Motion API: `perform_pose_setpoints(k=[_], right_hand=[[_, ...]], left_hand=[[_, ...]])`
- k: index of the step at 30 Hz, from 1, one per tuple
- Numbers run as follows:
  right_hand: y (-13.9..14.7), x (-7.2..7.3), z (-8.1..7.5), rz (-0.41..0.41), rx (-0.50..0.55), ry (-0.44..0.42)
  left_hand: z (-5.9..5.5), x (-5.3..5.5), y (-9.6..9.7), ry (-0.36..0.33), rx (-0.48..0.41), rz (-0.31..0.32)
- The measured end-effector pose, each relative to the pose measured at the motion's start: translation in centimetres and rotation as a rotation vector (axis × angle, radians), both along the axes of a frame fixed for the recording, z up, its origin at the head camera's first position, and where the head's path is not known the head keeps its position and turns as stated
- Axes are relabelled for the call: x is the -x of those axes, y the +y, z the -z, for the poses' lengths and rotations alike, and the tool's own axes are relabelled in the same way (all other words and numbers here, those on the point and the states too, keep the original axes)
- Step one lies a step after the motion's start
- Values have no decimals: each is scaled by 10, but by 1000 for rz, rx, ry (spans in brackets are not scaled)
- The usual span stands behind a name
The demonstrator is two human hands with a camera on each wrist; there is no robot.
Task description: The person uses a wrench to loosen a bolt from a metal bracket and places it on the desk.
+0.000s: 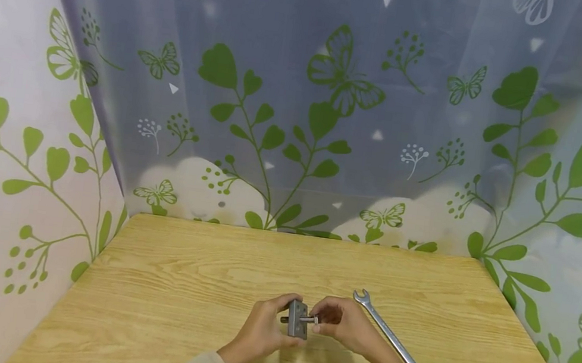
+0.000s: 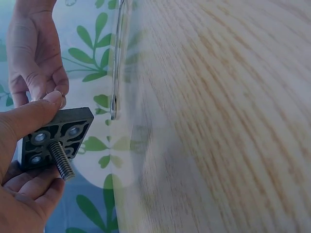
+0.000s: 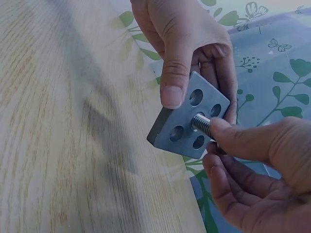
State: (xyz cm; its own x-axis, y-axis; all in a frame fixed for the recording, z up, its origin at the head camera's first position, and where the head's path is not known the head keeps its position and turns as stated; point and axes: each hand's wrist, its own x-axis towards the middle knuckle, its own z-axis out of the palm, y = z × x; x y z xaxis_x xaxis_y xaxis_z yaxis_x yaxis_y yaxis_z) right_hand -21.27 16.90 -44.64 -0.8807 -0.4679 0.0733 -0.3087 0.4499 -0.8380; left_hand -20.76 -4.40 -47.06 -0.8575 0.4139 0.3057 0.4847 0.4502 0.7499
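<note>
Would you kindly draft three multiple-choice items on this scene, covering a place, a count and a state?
1. Where does the wrench lie?
A. On the table, to the right of the hands
B. In the left hand
C. On the plate

2. How many round holes surround the bolt in the metal plate?
A. Two
B. Four
C. Six

3. How is the plate held?
A. Flat on the table
B. Gripped by the left hand, clear of the table
C. Clamped in the wrench

Answers: 1 A, head view shows it there. 2 B, right wrist view shows four. 3 B, thumb and fingers grip its edges.
</note>
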Motion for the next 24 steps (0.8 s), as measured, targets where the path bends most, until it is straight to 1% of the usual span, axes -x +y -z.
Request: perform_pose_setpoints(k=[4,10,12,16,19,22,24], right_hand=[[0,0,0,-20,16,3],[0,1,0,-27,22,-4],[0,1,0,-30,8,-30],[-1,0,-1,-7,1,-135],[-3,-1,0,26,33,-207],[-4,-1,1,34,54,-224],[-4,-1,1,27,48,-208]], left_hand=[[-1,0,0,-8,-3,1],[-1,0,-1,-13,3,1],[-1,0,-1,-13,7,-1],[0,-1,-1,-11,3,-2],[0,-1,-1,-7,5,-5],[0,-1,-1,-6,14,-12],[0,-1,-1,-9,16,-9]])
